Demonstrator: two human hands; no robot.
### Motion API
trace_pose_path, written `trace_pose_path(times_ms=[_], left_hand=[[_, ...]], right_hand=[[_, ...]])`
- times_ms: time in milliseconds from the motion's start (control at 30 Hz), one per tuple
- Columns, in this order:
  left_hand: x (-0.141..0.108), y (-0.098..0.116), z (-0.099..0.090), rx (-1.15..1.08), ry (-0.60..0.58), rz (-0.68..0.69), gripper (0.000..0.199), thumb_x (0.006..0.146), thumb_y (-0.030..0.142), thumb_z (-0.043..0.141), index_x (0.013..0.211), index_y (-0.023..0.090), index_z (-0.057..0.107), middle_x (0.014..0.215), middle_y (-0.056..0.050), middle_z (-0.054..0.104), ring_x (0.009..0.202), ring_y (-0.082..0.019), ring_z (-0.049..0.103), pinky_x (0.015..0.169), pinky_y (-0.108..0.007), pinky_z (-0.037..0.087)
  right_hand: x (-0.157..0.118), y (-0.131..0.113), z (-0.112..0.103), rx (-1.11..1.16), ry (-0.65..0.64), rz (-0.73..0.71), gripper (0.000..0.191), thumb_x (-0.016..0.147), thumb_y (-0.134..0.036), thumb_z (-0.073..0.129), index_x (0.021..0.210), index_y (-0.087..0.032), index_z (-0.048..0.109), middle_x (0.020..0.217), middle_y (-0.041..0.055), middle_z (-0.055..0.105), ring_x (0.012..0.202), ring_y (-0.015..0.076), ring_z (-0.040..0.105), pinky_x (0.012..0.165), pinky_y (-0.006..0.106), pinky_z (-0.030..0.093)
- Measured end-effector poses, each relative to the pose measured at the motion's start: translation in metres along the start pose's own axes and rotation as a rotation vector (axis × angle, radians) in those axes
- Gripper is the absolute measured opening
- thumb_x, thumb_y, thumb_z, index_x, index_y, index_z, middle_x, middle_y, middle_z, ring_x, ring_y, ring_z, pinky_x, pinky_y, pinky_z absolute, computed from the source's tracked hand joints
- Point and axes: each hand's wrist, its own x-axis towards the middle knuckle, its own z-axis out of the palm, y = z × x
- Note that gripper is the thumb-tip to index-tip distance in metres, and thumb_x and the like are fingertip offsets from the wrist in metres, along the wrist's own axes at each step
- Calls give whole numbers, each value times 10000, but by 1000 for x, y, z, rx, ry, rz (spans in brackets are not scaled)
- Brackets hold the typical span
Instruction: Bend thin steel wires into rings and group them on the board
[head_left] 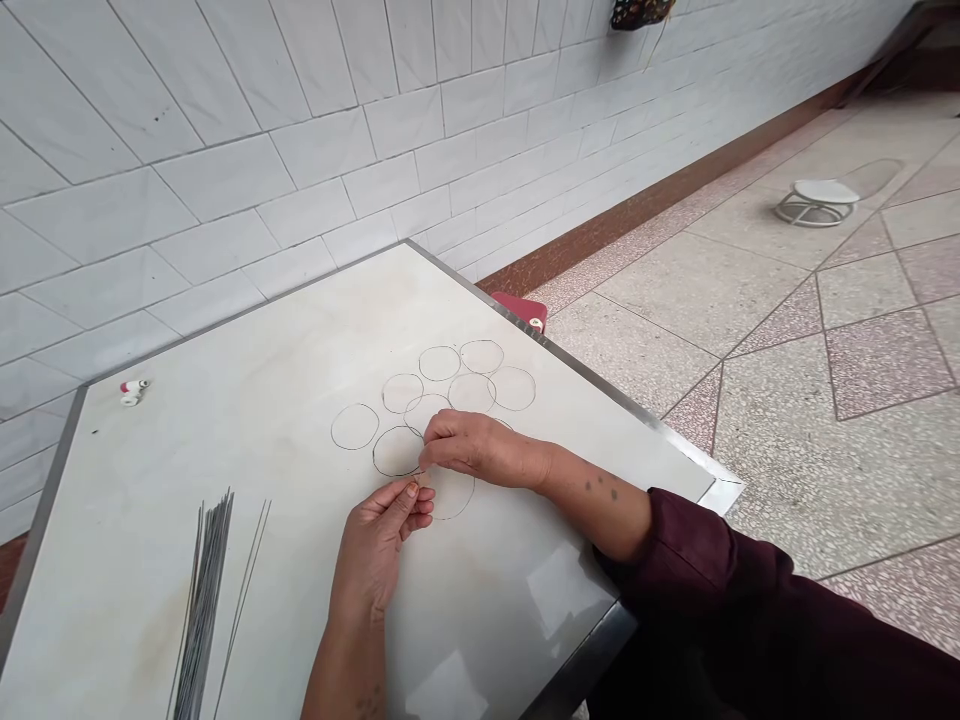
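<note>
My left hand [391, 515] is closed in a pinch, thumb against forefinger, on a thin wire ring [466, 507]. Just above it, my right hand [476, 448] reaches in from the right with its fingertips pinched together at the same spot, where the wire ends are too fine to make out. Part of the ring is hidden behind the fingers. Beyond the hands, several wire rings lie flat on the white table [285, 340], some overlapping. A darker ring [375, 467] lies right beside my right fingertips, and a separate ring [332, 428] lies to its left.
A bundle of straight grey wires [202, 610] lies at the table's left front, with loose wires [244, 590] beside it. A small white and red object [133, 392] sits far left. Past the metal edge are a red item [519, 308] and a white stool [823, 195].
</note>
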Motion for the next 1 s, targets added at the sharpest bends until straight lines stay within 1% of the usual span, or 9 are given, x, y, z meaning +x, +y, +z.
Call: trace_pose_path(times_ms=[67, 167, 400, 533, 633, 700, 767, 867, 1000], left_hand=[[0, 0, 1, 3, -10, -3, 360, 655, 438, 862, 875, 158, 809, 862, -110, 763, 792, -212, 660, 776, -360, 536], [-2, 1, 1, 4, -31, -13, 344, 663, 433, 855, 866, 160, 807, 872, -116, 767, 793, -215, 662, 769, -363, 534], [-2, -1, 0, 26, -53, -1, 242, 712, 397, 801, 826, 183, 795, 884, -116, 756, 796, -233, 644, 629, -317, 471], [-3, -1, 1, 19, -97, 49, 137, 726, 335, 769, 751, 202, 788, 942, -95, 742, 885, -235, 613, 701, -313, 459], [-4, 1, 2, -24, -142, 71, 104, 725, 302, 770, 685, 206, 767, 897, -71, 716, 962, -242, 593, 819, -323, 462], [-5, 1, 4, -80, -166, 74, 115, 715, 292, 779, 653, 199, 750, 866, -65, 690, 963, -238, 591, 844, -324, 470], [-5, 0, 7, -148, -173, 63, 123, 695, 288, 792, 646, 188, 738, 876, -67, 676, 937, -228, 598, 811, -313, 495], [-5, -2, 11, -254, -160, 36, 120, 668, 283, 805, 679, 188, 732, 948, -66, 677, 934, -207, 611, 731, -268, 523], [-7, -5, 13, -378, -151, -7, 126, 640, 245, 815, 682, 182, 714, 933, -45, 656, 901, -168, 625, 626, -193, 522]], right_hand=[[1, -3, -2, 32, -18, 43, 101, 942, -243, 575, 947, -266, 673, 898, -10, 607, 833, 152, 565, 707, 265, 509], [1, -4, -2, 26, -30, 38, 102, 947, -254, 571, 946, -261, 672, 892, -10, 607, 820, 152, 560, 696, 269, 506], [0, 6, 9, -49, 56, -193, 134, 986, -253, 550, 1004, -210, 675, 991, 44, 606, 882, 152, 576, 741, 265, 505], [0, 9, 11, -1, 62, -267, 134, 986, -257, 574, 975, -191, 689, 974, 43, 600, 869, 131, 581, 728, 233, 498], [0, 7, 8, 52, 35, -257, 132, 982, -260, 586, 957, -197, 699, 953, 34, 592, 866, 124, 585, 740, 225, 503], [0, 5, 6, 97, 6, -231, 139, 988, -267, 576, 979, -201, 698, 953, 33, 586, 861, 122, 590, 751, 227, 512], [0, 2, 5, 130, -19, -194, 143, 996, -274, 563, 1007, -205, 688, 960, 32, 587, 855, 119, 596, 762, 232, 520], [0, 1, 4, 135, 6, -165, 127, 991, -271, 571, 995, -201, 677, 936, 28, 598, 837, 122, 600, 763, 242, 525], [-1, 2, 4, 132, 45, -190, 149, 992, -264, 562, 980, -201, 696, 958, 39, 586, 862, 127, 596, 771, 242, 526]])
